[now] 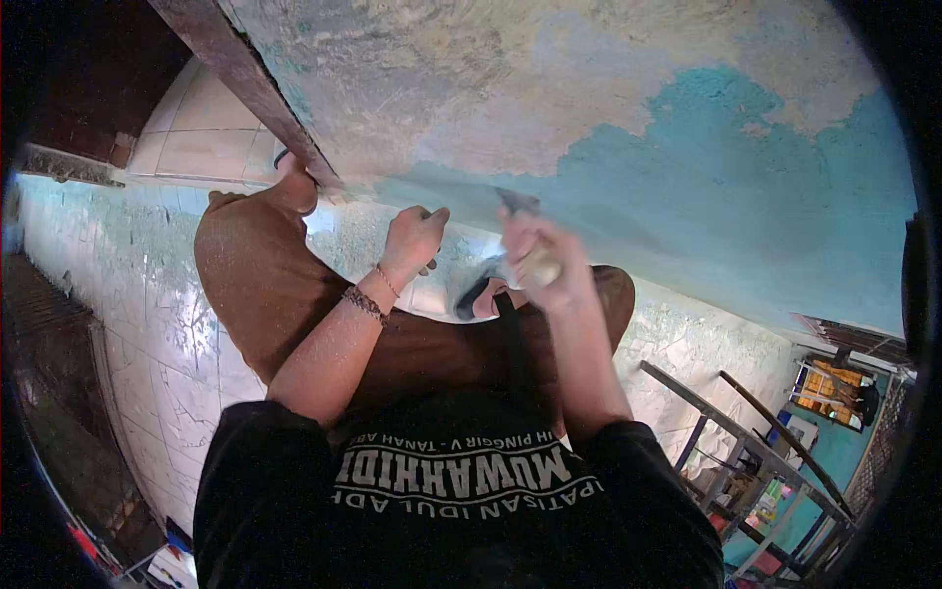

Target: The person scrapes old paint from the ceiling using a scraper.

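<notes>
My right hand, blurred, grips a scraper by its pale rounded handle. The dark blade points at the lower part of the wall; the blur hides whether it touches. Blue paint covers that part, while bare grey-beige plaster with ragged paint edges shows farther up. My left hand hovers in front of my knees, close to the foot of the wall. Its fingers are loosely curled, and no object shows in them. A beaded bracelet and a thin cord circle the left wrist.
A wooden door frame borders the wall at left. Light floor tiles carry dust and flakes. My sandalled foot rests beneath my right hand. A wooden frame with bars stands at right, near various household items.
</notes>
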The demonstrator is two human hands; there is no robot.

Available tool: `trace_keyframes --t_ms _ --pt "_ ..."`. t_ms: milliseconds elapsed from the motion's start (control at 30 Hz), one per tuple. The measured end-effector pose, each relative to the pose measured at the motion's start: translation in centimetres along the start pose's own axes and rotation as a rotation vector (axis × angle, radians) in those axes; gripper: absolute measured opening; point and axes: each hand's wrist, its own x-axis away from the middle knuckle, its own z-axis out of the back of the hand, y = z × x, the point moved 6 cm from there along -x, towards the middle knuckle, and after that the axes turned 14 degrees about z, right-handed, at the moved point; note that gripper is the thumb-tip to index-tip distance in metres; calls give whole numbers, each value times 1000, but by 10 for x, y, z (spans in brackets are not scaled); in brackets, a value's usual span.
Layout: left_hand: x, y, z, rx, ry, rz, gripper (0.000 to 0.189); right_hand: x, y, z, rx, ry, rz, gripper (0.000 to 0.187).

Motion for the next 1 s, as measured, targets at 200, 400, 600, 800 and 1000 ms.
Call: trace_keyframes --t_ms 200,400,600,800,1000 --pt "-19 2 -2 -72 215 -299 46 -7 20 70 6 270 139 12" --pt "2 2 20 61 168 -157 40 11 7 14 88 -25 43 14" --pt "20 13 7 -338 386 -532 31 34 22 56 112 122 -80 11" --pt "185 2 -31 -632 105 -1031 25 79 1 35 805 101 181 19" --pt "181 -18 5 -950 185 -1002 25 79 7 46 1270 40 77 20"
